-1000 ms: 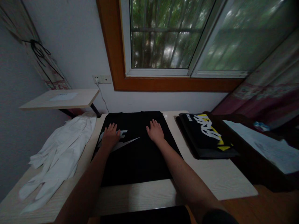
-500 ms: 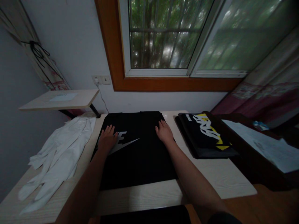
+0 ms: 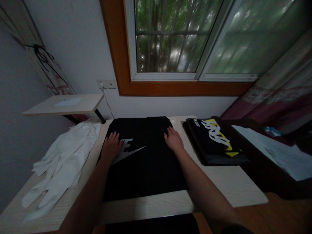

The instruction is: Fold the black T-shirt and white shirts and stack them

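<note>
A black T-shirt (image 3: 146, 172) with a grey printed logo lies folded into a broad panel on the pale wooden table. My left hand (image 3: 112, 145) rests flat on its left side, fingers stretched out and partly covering the print. On the far right edge of the shirt lies my right hand (image 3: 174, 139), palm down with fingers spread a little. Neither hand grips the cloth. To the right sits a stack of folded dark clothes (image 3: 207, 139), the top one with white and yellow lettering.
White cloth (image 3: 65, 156) lies crumpled on the left of the table (image 3: 146, 208). Above its far end stands a small raised shelf (image 3: 85, 102). A dark surface on the right carries a pale sheet (image 3: 273, 149). The window wall (image 3: 156, 105) bounds the back.
My right hand has slid slightly right and toward me along the shirt's edge. The left hand stays nearly in place; the view has shifted a little.
</note>
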The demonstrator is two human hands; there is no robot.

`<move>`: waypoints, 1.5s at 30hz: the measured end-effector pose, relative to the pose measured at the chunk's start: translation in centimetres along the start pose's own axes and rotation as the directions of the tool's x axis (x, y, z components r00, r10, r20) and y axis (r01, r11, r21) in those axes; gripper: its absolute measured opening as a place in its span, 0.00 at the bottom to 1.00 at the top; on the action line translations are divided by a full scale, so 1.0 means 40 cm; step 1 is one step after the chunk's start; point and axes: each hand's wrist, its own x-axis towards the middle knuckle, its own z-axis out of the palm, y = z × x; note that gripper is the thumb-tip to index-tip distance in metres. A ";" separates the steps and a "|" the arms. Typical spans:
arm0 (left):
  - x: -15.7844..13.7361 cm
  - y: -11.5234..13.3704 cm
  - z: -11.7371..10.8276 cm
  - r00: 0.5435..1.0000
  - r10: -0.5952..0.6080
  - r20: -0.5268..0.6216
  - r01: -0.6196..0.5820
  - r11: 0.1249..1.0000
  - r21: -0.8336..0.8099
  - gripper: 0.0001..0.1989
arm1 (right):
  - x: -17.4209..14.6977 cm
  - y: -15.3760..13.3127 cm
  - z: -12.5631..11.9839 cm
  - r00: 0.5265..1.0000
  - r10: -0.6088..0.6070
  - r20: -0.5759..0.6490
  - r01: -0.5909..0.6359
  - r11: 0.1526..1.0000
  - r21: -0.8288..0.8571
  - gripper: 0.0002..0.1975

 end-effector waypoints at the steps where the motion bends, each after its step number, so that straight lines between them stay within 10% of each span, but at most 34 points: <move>1: -0.002 -0.001 -0.003 1.000 0.000 0.000 0.000 1.000 0.000 0.28 | -0.002 0.003 0.000 1.000 0.000 0.000 0.000 1.000 0.000 0.29; 45: -0.034 -0.009 0.005 1.000 0.014 -0.001 -0.014 1.000 0.009 0.29 | -0.044 0.020 -0.015 1.000 -0.012 0.019 0.012 0.999 -0.044 0.29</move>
